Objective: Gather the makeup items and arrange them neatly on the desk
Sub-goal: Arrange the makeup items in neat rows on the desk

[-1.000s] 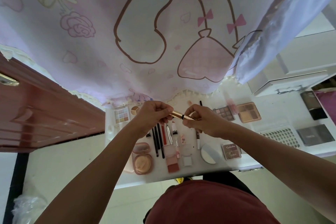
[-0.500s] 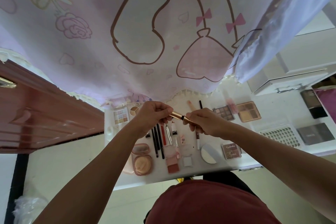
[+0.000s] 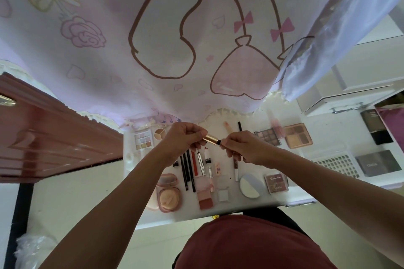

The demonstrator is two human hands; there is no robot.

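Gold tube [image 3: 211, 139] pinched at both ends, left hand [image 3: 182, 138] and right hand [image 3: 242, 148], above the desk [image 3: 306, 194]; pencils [image 3: 187, 170] and compacts [image 3: 169, 194] already aligned, palettes [image 3: 297, 135] apparently pending

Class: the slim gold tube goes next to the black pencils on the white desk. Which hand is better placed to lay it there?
Left, probably: the left hand grips the slim gold tube over the black pencils; the right hand only pinches its dark end, farther off.
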